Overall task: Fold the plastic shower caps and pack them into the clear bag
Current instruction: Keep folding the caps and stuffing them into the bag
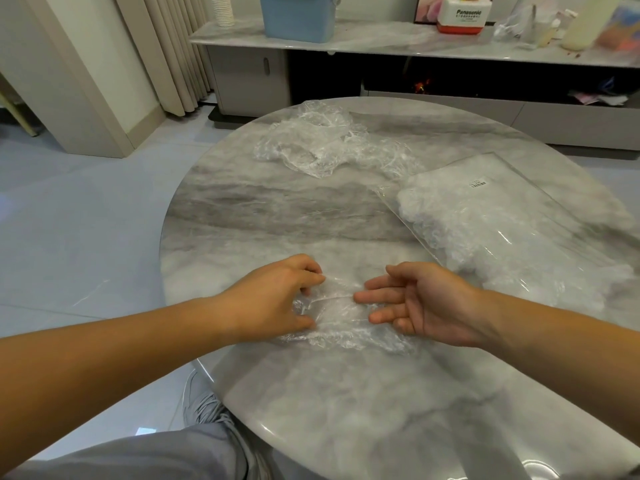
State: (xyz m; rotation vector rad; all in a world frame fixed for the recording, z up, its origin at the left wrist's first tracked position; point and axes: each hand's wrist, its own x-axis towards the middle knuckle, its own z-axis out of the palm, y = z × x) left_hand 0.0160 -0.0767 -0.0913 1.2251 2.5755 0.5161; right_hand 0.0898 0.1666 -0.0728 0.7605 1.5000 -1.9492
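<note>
A clear plastic shower cap (341, 315) lies flattened on the round marble table (346, 410), between my two hands. My left hand (273, 299) pinches its left edge with thumb and fingertips. My right hand (422, 303) is palm-up with fingers spread, fingertips touching the cap's right side without gripping it. A loose pile of unfolded shower caps (325, 143) sits at the far side of the table. The clear bag (502, 216), with a small label and several caps inside, lies on the right.
Beyond the table stands a low marble-topped cabinet (346, 38) carrying a blue bin (298, 15), a red and white box and other clutter. Curtains hang at the far left. My grey-trousered knee and a grey shoe show below the table's near-left edge.
</note>
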